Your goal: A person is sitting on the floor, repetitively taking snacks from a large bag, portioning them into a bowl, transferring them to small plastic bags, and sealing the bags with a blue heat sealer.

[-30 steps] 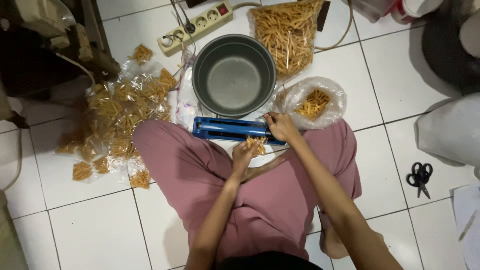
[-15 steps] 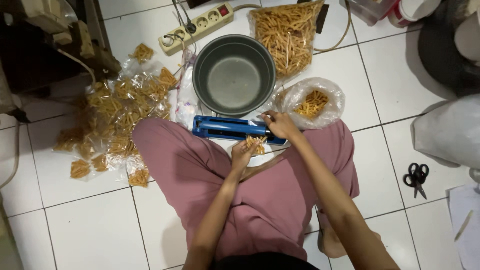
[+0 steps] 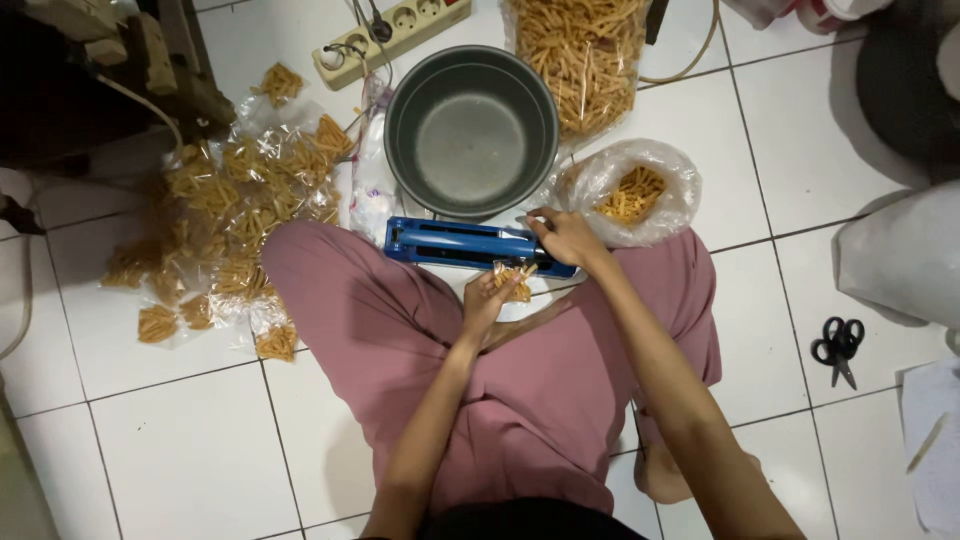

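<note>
I sit on a white tiled floor with pink trousers (image 3: pixel 560 400) over crossed legs. A blue heat sealer (image 3: pixel 450 243) lies across in front of my knees. My right hand (image 3: pixel 565 237) presses down on the sealer's right end. My left hand (image 3: pixel 488 297) holds a small clear packet of orange snack sticks (image 3: pixel 516 278) with its top edge at the sealer. Beyond the sealer stands an empty grey metal pot (image 3: pixel 471 130).
A heap of sealed snack packets (image 3: pixel 225 215) lies at my left. An open clear bag of sticks (image 3: pixel 632 192) sits at right, a larger bag (image 3: pixel 585 55) behind it. A white power strip (image 3: pixel 390 28) lies at the top. Black scissors (image 3: pixel 838 347) rest at right.
The view has shifted slightly. Both hands stay at the sealer with the packet.
</note>
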